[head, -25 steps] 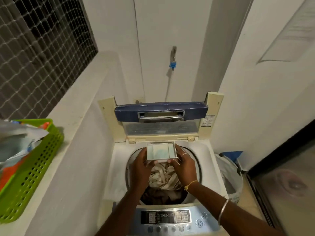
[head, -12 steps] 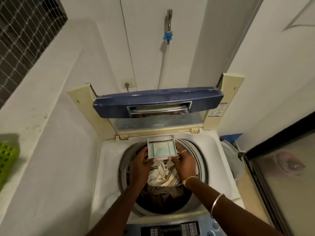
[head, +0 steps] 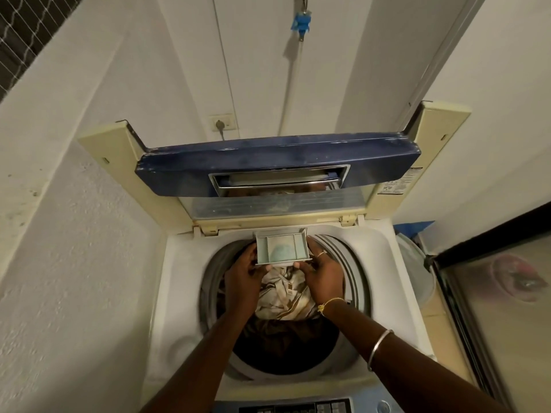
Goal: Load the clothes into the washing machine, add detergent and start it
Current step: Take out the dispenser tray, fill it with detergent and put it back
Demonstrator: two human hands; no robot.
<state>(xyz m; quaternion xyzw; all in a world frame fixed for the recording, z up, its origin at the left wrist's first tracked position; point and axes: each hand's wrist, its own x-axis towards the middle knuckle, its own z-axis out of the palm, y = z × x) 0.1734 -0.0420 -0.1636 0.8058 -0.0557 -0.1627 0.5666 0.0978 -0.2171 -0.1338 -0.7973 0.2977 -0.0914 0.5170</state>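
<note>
A glossy panel (head: 301, 408) is showing at 6 o'clock. Beyond it, crumpled striped clothes (head: 283, 296) are lying in the round drum (head: 354, 281). The left hand (head: 243, 277) and right hand (head: 323, 277) are gripping a rectangular plastic tray (head: 281, 247) with their fingers, pale powder inside. At 12 o'clock the blue-edged lid (head: 277, 165) is standing open.

You are wearing no sleeves, only a ring (head: 321, 254) on your right hand (head: 323, 277), a yellow thread (head: 329, 304) at that wrist, and a silver bangle (head: 379, 349) higher up.
</note>
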